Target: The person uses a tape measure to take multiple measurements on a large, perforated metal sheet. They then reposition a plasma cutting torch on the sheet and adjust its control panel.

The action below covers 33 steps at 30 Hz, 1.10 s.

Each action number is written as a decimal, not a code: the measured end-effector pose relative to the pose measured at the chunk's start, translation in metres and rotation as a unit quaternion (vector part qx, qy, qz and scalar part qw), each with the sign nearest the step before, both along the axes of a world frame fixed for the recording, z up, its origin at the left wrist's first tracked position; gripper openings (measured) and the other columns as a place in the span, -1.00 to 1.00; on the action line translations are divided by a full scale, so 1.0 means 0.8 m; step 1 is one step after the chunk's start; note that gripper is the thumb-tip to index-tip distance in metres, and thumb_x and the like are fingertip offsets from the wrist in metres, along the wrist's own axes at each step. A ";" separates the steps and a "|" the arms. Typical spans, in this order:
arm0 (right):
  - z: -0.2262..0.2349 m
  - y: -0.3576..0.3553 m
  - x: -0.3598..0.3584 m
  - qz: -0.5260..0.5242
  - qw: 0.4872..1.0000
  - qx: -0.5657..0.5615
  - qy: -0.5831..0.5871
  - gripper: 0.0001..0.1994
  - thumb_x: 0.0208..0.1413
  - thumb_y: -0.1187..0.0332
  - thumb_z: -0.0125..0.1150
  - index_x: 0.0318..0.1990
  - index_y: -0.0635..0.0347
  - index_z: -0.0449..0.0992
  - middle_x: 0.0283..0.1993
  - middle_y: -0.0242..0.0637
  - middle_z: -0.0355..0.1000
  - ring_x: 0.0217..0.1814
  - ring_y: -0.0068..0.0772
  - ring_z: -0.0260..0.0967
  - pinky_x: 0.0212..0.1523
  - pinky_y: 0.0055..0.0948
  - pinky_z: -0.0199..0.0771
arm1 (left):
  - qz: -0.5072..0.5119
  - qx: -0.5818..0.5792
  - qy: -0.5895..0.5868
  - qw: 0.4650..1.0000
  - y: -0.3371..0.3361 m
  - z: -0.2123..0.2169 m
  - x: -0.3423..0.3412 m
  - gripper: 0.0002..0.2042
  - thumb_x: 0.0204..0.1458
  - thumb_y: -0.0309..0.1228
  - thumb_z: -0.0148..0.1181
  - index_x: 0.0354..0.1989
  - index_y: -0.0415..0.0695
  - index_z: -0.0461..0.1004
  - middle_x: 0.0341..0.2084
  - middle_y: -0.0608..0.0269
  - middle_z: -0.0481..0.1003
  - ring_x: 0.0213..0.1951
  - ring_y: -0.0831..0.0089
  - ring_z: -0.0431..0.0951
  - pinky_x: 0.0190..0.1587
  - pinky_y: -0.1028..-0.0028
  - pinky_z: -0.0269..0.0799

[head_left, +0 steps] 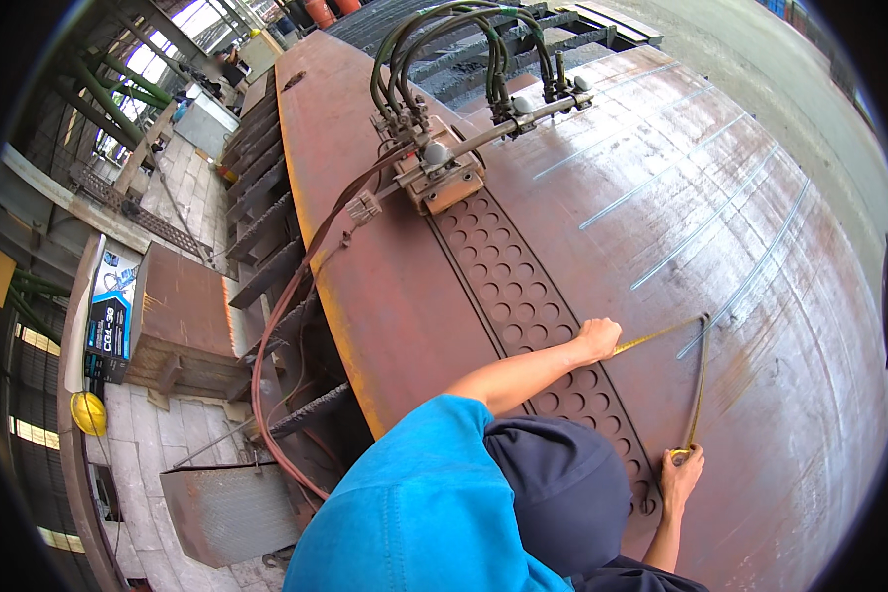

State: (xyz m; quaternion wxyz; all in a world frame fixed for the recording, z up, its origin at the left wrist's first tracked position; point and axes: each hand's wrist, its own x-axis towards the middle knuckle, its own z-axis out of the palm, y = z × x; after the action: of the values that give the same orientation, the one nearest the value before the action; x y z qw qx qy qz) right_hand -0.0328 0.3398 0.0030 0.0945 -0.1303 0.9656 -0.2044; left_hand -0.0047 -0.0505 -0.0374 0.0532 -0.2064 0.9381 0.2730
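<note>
Neither of my own hands is in view. Close in front of me, a person in a blue shirt (pixel 405 523) and dark cap (pixel 559 483) bends over a large rusty steel plate (pixel 740 414). That person's left fist (pixel 598 340) grips one stretch of a yellow tape measure (pixel 701 395). The other visible hand (pixel 679 479), apparently the same person's, holds the yellow case. Between the two hands the blade makes a sharp bend, its corner near a pale chalk line (pixel 750 281). Its end cannot be made out.
A perforated track (pixel 503 271) crosses the plate, carrying a cutting machine (pixel 442 173) with dark hoses (pixel 390 64). Reddish hoses (pixel 259 385) hang past the plate's yellow left edge. Left of it are a blue-and-white box (pixel 111 306), yellow helmet (pixel 88 413) and metal box (pixel 232 508).
</note>
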 end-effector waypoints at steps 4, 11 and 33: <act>0.008 -0.018 -0.013 -0.088 0.994 -0.052 -0.042 -0.27 0.09 0.13 0.46 0.31 0.26 0.23 0.18 0.14 0.36 0.22 0.22 0.37 0.22 0.01 0.40 | -0.008 -0.008 -0.009 1.000 0.011 0.006 -0.001 -0.87 -0.14 -0.47 0.29 -0.40 -0.15 0.69 -0.37 -0.12 0.67 -0.24 -0.10 0.72 -0.18 0.05 0.64; 0.024 -0.063 -0.026 -0.033 0.997 -0.066 -0.038 -0.19 0.06 0.09 0.46 0.38 0.17 0.16 0.22 0.16 0.36 0.23 0.25 0.40 0.21 -0.01 0.44 | 0.063 0.066 0.009 0.996 0.009 0.018 0.015 -0.80 -0.14 -0.43 0.27 -0.32 -0.11 0.71 -0.32 -0.14 0.67 -0.20 -0.10 0.71 -0.10 0.03 0.63; 0.037 -0.130 -0.034 0.081 0.996 -0.043 0.001 -0.25 0.17 0.08 0.38 0.40 0.15 0.16 0.23 0.15 0.27 0.30 0.32 0.29 0.24 0.08 0.38 | 0.057 0.083 0.050 0.994 0.001 0.012 0.026 -0.85 -0.02 -0.39 0.30 -0.32 -0.15 0.71 -0.36 -0.13 0.67 -0.23 -0.06 0.72 -0.14 0.05 0.63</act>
State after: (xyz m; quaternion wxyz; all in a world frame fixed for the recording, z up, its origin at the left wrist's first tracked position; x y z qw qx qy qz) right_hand -0.0600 0.2356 0.0329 0.1043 -0.2121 0.9423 -0.2371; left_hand 0.0164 -0.0498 -0.0282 0.0071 -0.2403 0.9005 0.3622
